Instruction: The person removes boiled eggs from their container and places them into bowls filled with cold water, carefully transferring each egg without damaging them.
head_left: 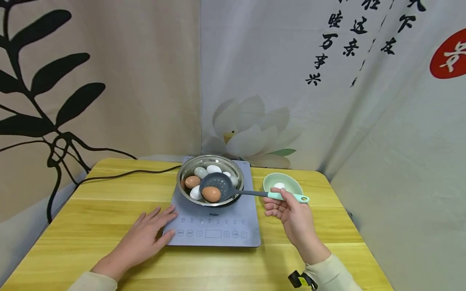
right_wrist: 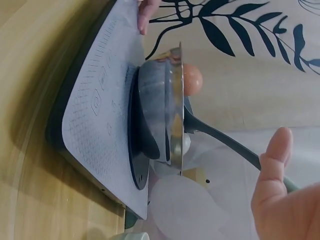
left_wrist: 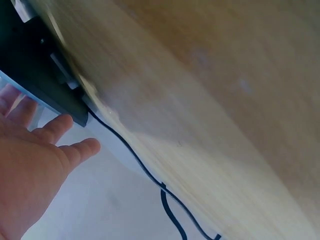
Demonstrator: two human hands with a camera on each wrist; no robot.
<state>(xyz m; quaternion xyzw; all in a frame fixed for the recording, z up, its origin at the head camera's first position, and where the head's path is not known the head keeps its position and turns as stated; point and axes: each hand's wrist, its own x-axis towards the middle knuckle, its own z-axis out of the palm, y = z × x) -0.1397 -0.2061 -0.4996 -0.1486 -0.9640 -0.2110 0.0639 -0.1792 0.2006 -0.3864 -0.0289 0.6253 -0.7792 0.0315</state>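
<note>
My right hand (head_left: 296, 216) grips the mint-green handle of a grey slotted spoon (head_left: 222, 182), thumb along the top. A brown egg (head_left: 211, 194) sits in the spoon's head, over a stainless steel bowl (head_left: 238, 169). In the right wrist view, that brown egg (right_wrist: 192, 79) shows above the bowl's rim. Several white, pale and brown eggs lie inside the bowl, partly covered by the spoon. The bowl stands on a Haier induction cooker (head_left: 233, 220). My left hand (head_left: 145, 234) has its fingers spread at the cooker's left edge, holding nothing.
Right of the cooker, a small green bowl (head_left: 271, 182) holds something white and rounded, partly behind my right hand. A black cable (head_left: 123, 173) runs off leftward from the cooker across the wooden table (head_left: 109, 206). Printed curtains (head_left: 153, 81) hang right behind the table.
</note>
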